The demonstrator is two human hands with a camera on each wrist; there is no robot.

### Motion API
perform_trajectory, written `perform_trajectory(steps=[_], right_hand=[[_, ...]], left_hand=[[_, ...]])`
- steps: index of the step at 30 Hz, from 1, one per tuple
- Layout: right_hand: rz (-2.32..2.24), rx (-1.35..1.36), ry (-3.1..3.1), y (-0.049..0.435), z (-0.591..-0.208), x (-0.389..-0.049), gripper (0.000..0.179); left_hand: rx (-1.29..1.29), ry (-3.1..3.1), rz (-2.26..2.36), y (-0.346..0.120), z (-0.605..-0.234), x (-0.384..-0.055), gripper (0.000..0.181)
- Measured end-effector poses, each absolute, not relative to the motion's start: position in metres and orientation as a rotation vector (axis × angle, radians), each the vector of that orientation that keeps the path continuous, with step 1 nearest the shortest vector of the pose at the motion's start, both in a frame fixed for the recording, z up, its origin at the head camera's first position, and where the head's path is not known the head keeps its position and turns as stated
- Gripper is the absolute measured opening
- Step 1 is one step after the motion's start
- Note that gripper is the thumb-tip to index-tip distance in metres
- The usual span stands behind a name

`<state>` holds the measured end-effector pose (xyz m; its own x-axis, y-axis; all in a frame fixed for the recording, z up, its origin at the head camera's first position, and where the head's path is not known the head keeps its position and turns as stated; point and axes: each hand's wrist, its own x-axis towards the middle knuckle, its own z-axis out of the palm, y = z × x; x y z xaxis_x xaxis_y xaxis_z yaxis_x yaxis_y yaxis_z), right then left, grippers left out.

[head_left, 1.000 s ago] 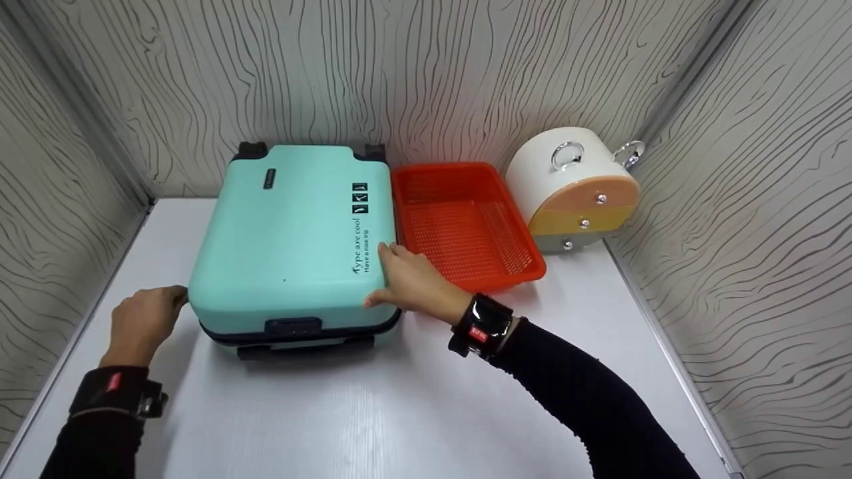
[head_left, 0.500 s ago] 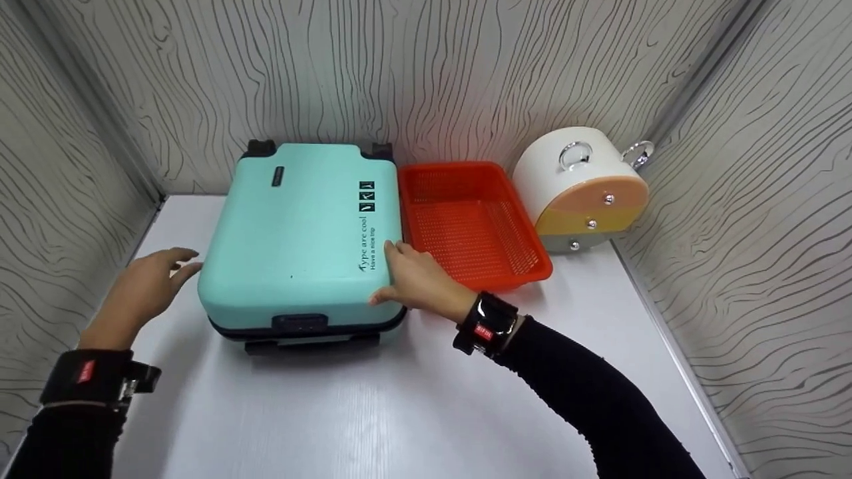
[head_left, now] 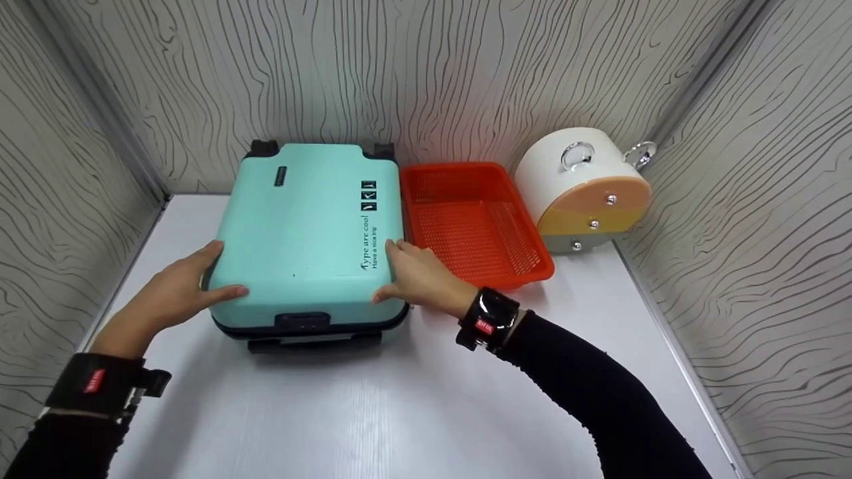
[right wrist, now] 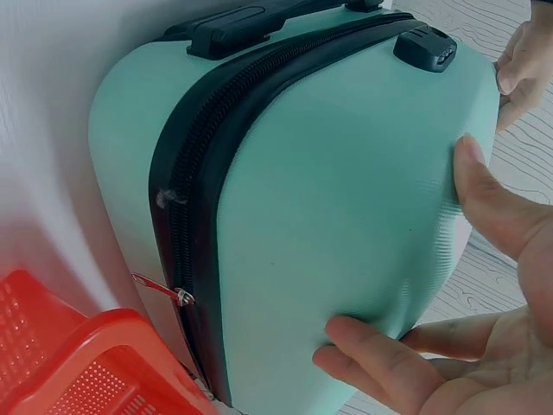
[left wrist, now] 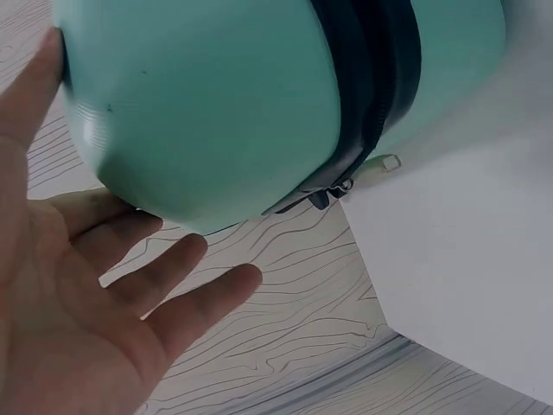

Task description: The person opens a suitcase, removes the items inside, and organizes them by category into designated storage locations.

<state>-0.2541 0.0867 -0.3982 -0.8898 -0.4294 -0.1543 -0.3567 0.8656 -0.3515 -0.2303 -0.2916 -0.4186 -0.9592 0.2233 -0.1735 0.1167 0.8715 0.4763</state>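
Note:
A mint-green hard-shell suitcase (head_left: 309,233) lies flat, its black wheels (head_left: 265,148) toward the back wall. My left hand (head_left: 172,293) is spread at its front left corner, thumb on the shell and fingers along the side. At the front right corner my right hand (head_left: 426,279) touches the shell, thumb and fingertips apart. Around the suitcase's edge runs a closed black zipper (right wrist: 186,173), with a metal zipper pull (right wrist: 162,288) near the right side. The black lock (head_left: 303,321) sits on the front edge.
A red plastic basket (head_left: 542,269) stands right against the suitcase's right side. Farther right is a white rounded box (head_left: 552,156) with coloured drawers and silver rings. Wood-patterned walls (head_left: 452,80) enclose the white table (head_left: 373,412) at the back and sides.
My left hand lets go at the suitcase's left edge, pulls away with fingers spreading, then comes back onto the front left corner. The right hand stays at the right corner.

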Motion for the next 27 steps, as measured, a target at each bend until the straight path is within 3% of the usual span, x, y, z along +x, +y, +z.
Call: perform_trajectory(steps=[10, 20, 27], right_hand=[[-0.407, -0.639, 2.706, 0.092, -0.394, -0.269, 0.110], [-0.382, -0.771, 2.564, 0.111, -0.388, -0.308, 0.108], [-0.375, -0.749, 2.657, 0.116, -0.381, -0.325, 0.088]], left_hand=[[0.254, 2.928, 0.732, -0.285, -0.434, -0.190, 0.111], [0.132, 3.062, 0.602, -0.248, -0.435, -0.138, 0.106], [0.321, 3.026, 0.452, -0.259, -0.413, -0.156, 0.091]])
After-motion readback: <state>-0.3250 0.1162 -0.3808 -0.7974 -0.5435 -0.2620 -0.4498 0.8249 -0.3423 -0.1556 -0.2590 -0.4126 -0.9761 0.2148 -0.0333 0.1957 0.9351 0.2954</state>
